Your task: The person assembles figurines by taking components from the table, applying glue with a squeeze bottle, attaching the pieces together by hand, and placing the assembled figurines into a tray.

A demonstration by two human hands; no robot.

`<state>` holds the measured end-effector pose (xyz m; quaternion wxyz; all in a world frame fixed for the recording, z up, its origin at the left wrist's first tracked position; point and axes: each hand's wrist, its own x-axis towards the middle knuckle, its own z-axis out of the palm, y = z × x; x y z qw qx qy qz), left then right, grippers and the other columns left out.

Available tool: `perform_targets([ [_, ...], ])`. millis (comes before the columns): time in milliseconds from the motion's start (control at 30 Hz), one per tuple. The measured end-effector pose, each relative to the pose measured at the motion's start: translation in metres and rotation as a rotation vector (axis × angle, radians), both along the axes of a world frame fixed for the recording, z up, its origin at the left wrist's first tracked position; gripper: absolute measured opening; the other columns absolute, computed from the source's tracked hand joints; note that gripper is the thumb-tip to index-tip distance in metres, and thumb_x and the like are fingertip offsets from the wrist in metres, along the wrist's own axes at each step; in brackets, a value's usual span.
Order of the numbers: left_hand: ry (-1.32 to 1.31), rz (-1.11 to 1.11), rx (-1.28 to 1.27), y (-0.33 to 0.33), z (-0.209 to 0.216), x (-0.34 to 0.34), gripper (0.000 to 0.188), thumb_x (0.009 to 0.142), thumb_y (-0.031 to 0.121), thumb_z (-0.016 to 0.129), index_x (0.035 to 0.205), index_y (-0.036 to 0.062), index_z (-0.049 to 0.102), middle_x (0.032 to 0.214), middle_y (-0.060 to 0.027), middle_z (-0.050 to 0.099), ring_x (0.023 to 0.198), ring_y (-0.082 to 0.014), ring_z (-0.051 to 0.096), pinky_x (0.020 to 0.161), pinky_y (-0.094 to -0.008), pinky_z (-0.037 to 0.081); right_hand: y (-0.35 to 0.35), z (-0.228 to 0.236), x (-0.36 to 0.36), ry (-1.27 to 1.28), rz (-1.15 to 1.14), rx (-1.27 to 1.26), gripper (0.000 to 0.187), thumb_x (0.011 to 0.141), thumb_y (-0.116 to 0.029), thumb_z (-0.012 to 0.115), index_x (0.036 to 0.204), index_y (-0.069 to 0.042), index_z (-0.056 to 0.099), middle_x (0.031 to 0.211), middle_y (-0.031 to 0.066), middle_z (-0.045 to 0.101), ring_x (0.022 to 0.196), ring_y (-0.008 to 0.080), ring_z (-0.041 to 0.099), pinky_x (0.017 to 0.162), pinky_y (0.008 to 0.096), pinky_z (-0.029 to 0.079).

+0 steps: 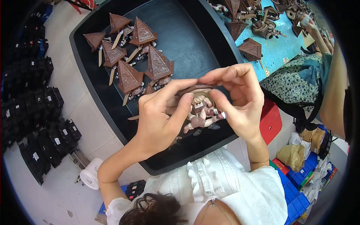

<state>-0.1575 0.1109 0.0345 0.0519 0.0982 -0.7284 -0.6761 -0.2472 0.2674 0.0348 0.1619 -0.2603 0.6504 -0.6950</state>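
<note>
Between my hands is a small figurine [200, 113] with pale hair, a brown-and-cream body and bent limbs. A dark brown piece [195, 90], apparently its hat, sits behind and around its head. My left hand [157, 118] closes on it from the left, thumb beside the head. From the other side my right hand [242, 99] grips it, with the thumb near the head and the curled fingers at the brown piece's top edge. Beyond my hands, several figurines with brown pointed, faceted hats [129, 77] lie in a black tray [95, 88].
At the right, more brown-hatted figurines [250, 49] and loose parts lie on a turquoise table [277, 45]. A co-worker's hand [312, 27] is there, with a floral garment nearby. Black bins [35, 112] line the left floor, near a white bucket [91, 173]. Blue crates [294, 195] stand lower right.
</note>
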Motion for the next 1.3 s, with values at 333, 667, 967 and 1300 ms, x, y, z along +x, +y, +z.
perform_targets([
  [333, -0.026, -0.057, -0.018, -0.002, -0.002, 0.004, 0.017, 0.094, 0.005, 0.055, 0.106, -0.0041, 0.063, 0.079, -0.0094, 0.071, 0.061, -0.0067, 0.066, 0.049, -0.0207, 0.048, 0.007, 0.004, 0.012, -0.027, 0.025, 0.07, 0.029, 0.083, 0.014, 0.054, 0.108, 0.003, 0.042, 0.109, 0.0241, 0.061, 0.1, 0.0224, 0.063, 0.091, 0.0337, 0.051],
  [667, -0.035, -0.057, -0.151, 0.016, -0.005, 0.017, 0.013, 0.092, 0.004, 0.058, 0.101, -0.0036, 0.063, 0.07, -0.006, 0.068, 0.05, -0.0071, 0.061, 0.043, -0.0219, 0.045, 0.015, -0.013, 0.025, 0.156, -0.035, 0.183, 0.029, 0.073, 0.011, 0.068, 0.097, 0.004, 0.053, 0.088, 0.0115, 0.064, 0.083, 0.018, 0.068, 0.078, 0.0283, 0.055],
  [967, 0.071, -0.016, -0.246, 0.022, -0.018, 0.024, 0.012, 0.088, 0.002, 0.063, 0.099, -0.0035, 0.063, 0.072, -0.0103, 0.069, 0.052, -0.0106, 0.064, 0.045, -0.0233, 0.046, 0.021, -0.018, 0.032, 0.11, -0.013, 0.183, 0.029, 0.077, 0.01, 0.069, 0.092, 0.0, 0.046, 0.088, 0.011, 0.06, 0.083, 0.0147, 0.061, 0.081, 0.0273, 0.05],
  [1300, 0.143, 0.01, -0.404, 0.019, -0.012, 0.017, 0.011, 0.085, 0.002, 0.065, 0.095, -0.0017, 0.063, 0.074, -0.0124, 0.069, 0.054, -0.0164, 0.067, 0.047, -0.0263, 0.05, 0.015, -0.01, 0.025, 0.355, -0.051, 0.253, 0.024, 0.075, 0.011, 0.069, 0.096, 0.005, 0.06, 0.091, 0.0135, 0.064, 0.079, 0.018, 0.063, 0.07, 0.0283, 0.051],
])
